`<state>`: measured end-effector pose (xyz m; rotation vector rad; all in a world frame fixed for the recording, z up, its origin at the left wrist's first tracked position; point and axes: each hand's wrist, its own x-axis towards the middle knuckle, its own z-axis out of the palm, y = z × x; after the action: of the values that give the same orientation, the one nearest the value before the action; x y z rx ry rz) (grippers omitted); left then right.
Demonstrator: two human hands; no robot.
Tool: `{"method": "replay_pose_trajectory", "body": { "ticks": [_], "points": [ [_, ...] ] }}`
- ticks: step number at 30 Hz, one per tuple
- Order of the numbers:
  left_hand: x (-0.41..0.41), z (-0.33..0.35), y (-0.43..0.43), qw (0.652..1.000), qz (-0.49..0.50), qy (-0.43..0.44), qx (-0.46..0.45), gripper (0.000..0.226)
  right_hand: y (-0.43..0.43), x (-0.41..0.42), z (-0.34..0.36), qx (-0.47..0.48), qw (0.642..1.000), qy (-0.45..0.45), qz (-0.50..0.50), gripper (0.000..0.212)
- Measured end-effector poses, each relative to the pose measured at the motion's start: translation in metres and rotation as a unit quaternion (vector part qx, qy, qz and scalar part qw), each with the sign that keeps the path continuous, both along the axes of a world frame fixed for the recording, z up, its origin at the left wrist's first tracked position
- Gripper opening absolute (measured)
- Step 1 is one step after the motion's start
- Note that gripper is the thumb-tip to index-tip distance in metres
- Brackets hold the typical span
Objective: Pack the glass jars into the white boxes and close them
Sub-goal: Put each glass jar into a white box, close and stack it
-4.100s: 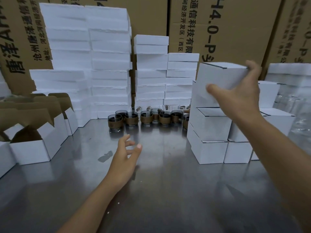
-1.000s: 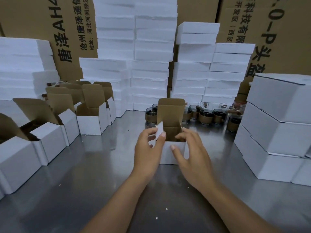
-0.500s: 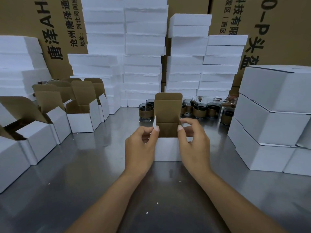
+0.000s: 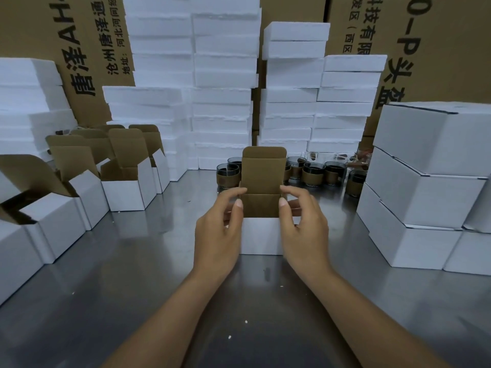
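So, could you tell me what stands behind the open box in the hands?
A row of glass jars with brown bands on the steel table, then stacked white foam slabs. The raised lid flap of the box covers the row's middle; jars there cannot be seen.

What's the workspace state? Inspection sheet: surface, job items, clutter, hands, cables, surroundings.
Surface: steel table, reflective.
Job's things: open white box at centre, lid flap upright; glass jars in a row behind it; open boxes at left; closed boxes stacked at right.
Clutter: white crumbs on the table.
Grippers: left hand and right hand each grip a side of the open white box.
Cables: nothing seen.
Surroundings: foam slabs stacked behind; printed cartons at the back.
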<state>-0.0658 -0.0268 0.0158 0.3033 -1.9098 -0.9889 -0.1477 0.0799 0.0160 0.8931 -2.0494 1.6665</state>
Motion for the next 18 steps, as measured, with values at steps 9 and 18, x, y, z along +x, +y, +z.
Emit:
{"method": "replay_pose_trajectory", "body": {
  "ticks": [9, 18],
  "points": [
    [0.0, 0.001, 0.003, 0.999, -0.014, -0.015, 0.032, 0.022, 0.0, 0.001, -0.001, -0.036, 0.999, -0.019, 0.027, 0.022],
    [-0.003, 0.0, 0.006, 0.999, -0.019, -0.029, 0.04, 0.024, -0.004, -0.009, 0.013, -0.067, 0.996, -0.029, 0.046, 0.015]
  ]
}}
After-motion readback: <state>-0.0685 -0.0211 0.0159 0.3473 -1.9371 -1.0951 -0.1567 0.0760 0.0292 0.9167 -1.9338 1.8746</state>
